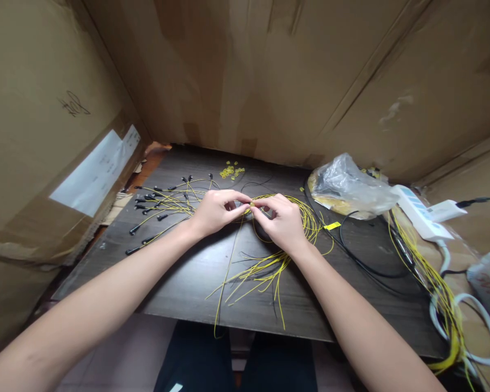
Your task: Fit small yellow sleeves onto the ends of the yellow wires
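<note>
My left hand [218, 211] and my right hand [283, 220] meet above the middle of the dark table [188, 296], thumbs and forefingers pinched. Between the fingertips shows a small yellow piece [252, 204], partly hidden; it looks like the loose bits further back. A thin yellow wire [230, 267] runs down from the fingers to the front edge of the table. Under my right hand lies a coiled bundle of yellow wires [310, 218], its loose ends fanned out towards me. Left of my left hand, several black connectors [162, 216] tip the wires' other ends.
Several small yellow pieces [230, 171] lie in a pile at the back. To the right are a clear plastic bag [347, 188], a white power strip [420, 209], black cables [367, 267] and another yellow wire bundle [445, 294]. Cardboard walls [228, 71] enclose the table.
</note>
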A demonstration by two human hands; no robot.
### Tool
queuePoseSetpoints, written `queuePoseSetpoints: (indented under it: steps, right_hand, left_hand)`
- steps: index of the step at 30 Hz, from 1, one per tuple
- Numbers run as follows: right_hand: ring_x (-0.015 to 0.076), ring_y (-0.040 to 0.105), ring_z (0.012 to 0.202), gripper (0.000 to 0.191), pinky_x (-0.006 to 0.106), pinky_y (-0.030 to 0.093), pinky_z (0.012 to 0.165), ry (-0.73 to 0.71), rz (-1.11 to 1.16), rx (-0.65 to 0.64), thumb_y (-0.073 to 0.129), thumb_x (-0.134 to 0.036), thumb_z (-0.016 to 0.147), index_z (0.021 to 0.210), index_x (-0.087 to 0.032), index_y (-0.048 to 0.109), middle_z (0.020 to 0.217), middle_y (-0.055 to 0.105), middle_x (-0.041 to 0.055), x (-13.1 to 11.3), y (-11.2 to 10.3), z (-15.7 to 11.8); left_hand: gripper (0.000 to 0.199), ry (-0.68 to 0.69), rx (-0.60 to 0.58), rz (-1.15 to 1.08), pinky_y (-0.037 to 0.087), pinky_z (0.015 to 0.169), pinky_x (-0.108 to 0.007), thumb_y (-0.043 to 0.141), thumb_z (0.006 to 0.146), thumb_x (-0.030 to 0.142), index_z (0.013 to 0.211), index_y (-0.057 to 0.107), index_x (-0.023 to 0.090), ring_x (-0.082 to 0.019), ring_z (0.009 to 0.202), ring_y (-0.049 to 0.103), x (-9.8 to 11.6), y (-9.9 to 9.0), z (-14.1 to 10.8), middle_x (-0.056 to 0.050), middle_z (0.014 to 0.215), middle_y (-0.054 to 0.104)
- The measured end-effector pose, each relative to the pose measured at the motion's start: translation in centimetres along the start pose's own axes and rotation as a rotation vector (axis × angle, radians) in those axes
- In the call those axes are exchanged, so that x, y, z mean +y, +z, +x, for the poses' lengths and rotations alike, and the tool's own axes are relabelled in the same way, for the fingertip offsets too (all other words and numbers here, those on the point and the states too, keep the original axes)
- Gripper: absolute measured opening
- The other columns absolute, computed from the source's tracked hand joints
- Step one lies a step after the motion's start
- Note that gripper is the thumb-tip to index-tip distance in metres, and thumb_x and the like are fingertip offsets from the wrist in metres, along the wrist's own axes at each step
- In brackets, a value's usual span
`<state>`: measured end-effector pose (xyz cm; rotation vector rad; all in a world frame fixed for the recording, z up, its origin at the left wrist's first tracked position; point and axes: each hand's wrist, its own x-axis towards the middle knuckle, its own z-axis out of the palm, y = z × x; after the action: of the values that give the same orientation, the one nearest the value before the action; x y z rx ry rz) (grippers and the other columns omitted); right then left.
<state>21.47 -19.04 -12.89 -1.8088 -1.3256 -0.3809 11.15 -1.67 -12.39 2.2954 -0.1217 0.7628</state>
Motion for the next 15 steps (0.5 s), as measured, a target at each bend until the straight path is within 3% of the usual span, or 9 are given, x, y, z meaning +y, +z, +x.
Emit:
queuePoseSetpoints:
  steps: [15]
  right_hand:
    - [0.0201,0.065,0.076,0.015,0.034,0.053,0.070,0.030,0.007,-0.024,0.063,-0.025,0.095,0.097,-0.020,0.077,0.088,0.077,0.0053,0.07,0.11,0.05]
  left_hand:
    - [0.014,0.072,0.024,0.010,0.048,0.057,-0.019,0.069,0.090,0.019,0.099,0.079,0.016,-0.008,0.056,0.062,-0.19,0.16,-0.04,-0.003,0.082,0.078]
